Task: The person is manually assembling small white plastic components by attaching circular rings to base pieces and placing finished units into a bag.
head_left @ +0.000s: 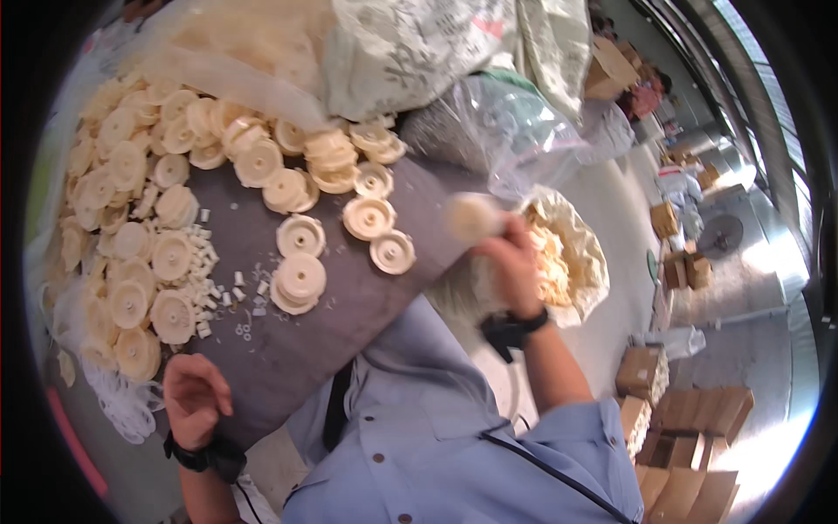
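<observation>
My right hand (515, 266) is out past the table's right edge. It grips a round cream plastic disc (474, 217) by its side; both are smeared by motion. By the near left table edge is my left hand (196, 397), its fingers loosely curled, with a gap at the thumb and nothing visible in it. Just beyond it rises a large pile of cream plastic wheels (131, 262), each with a raised hub. Several more wheels (368, 217) lie in short rows mid-table, and two are stacked (299, 278) nearest me. Small white plastic cylinders (205, 253) are scattered beside the pile.
An open white sack (594, 271) of cream pieces stands right of the table (367, 306). A clear bag of grey parts (454, 127) and woven sacks (410, 52) line the far side. Cardboard boxes (642, 371) sit on the floor at right. A person (646, 94) is far off.
</observation>
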Demonstrator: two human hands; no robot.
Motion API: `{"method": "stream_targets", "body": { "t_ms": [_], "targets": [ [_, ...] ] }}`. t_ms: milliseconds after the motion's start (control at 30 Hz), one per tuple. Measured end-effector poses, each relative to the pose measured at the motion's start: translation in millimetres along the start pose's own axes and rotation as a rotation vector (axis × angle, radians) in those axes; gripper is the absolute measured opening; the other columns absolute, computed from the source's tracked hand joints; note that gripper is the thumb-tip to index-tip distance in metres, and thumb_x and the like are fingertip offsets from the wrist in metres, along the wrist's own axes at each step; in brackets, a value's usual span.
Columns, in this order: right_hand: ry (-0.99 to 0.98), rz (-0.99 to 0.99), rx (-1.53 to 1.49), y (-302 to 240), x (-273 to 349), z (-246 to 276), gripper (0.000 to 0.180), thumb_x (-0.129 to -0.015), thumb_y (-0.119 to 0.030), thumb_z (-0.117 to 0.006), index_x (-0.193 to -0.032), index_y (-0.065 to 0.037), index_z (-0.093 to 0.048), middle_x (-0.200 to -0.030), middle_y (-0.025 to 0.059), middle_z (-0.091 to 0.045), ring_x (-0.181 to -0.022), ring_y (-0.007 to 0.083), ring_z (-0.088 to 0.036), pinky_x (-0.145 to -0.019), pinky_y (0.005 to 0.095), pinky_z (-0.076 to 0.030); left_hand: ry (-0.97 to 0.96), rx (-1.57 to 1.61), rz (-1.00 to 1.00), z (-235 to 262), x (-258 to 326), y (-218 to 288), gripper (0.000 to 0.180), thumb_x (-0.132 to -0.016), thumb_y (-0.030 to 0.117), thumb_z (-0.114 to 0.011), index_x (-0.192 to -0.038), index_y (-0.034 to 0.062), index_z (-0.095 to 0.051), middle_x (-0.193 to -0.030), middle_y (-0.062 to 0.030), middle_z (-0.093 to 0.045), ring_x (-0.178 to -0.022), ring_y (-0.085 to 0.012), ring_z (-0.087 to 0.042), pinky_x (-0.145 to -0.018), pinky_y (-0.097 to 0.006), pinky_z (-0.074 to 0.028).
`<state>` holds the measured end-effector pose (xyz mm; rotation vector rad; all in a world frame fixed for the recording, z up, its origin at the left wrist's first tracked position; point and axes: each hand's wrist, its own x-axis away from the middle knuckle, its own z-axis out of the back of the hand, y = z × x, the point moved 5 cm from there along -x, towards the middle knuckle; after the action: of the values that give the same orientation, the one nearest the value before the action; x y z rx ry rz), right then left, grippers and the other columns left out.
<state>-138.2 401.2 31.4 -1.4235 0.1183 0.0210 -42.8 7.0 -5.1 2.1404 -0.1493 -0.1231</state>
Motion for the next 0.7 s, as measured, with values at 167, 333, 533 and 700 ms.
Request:
{"method": "stream_targets", "body": {
  "t_ms": [167,333,533,700],
  "targets": [
    [0.422,-0.098,1.069,11.3,27.9,182.0,0.054,-0.073,-0.019,-0.06,-0.118,0.004,-0.04,-0.105,0.0194,-0.054,-0.073,0.0187,-0.059,-0.066,0.0277,-0.045,-0.167,0.059,0.058,-10.8,-9.0,-1.2,0.032,-0.065,0.007,-0.069,-0.09,-0.0026,-0.052,-0.079,-0.0125,-0.053,-0.063,-0.0157,-0.054,-0.05,-0.021,-0.044],
    [0.2,-0.065,0.751,23.0,-5.9,93.0,0.041,-0.075,-0.014,-0.059,-0.112,-0.001,-0.047,-0.095,0.0098,-0.059,-0.063,0.0127,-0.056,-0.057,0.0241,-0.045,-0.305,0.029,0.174,-19.9,-3.9,4.6,0.022,-0.068,-0.002,-0.064,-0.089,-0.004,-0.057,-0.083,-0.013,-0.056,-0.074,-0.017,-0.056,-0.059,-0.023,-0.043],
    [-0.352,0.363,0.61,-44.8,-47.4,-115.3,0.025,-0.073,-0.005,-0.059,-0.098,-0.005,-0.055,-0.079,0.003,-0.057,-0.053,0.0082,-0.048,-0.047,0.0212,-0.039,-0.491,-0.128,0.179,-24.5,-7.1,5.0,0.024,-0.069,-0.004,-0.063,-0.092,-0.0042,-0.056,-0.084,-0.0139,-0.057,-0.067,-0.014,-0.054,-0.058,-0.023,-0.044],
    [-0.824,0.523,0.566,-65.3,-41.8,-264.5,0.022,-0.073,-0.009,-0.058,-0.095,-0.01,-0.055,-0.078,0.0057,-0.056,-0.06,0.0184,-0.056,-0.053,0.0278,-0.045,-0.582,-0.154,0.195,-23.1,1.6,6.6,0.022,-0.073,0.001,-0.062,-0.095,-0.0004,-0.057,-0.089,-0.008,-0.057,-0.07,-0.0104,-0.052,-0.059,-0.021,-0.042]
  ]
}}
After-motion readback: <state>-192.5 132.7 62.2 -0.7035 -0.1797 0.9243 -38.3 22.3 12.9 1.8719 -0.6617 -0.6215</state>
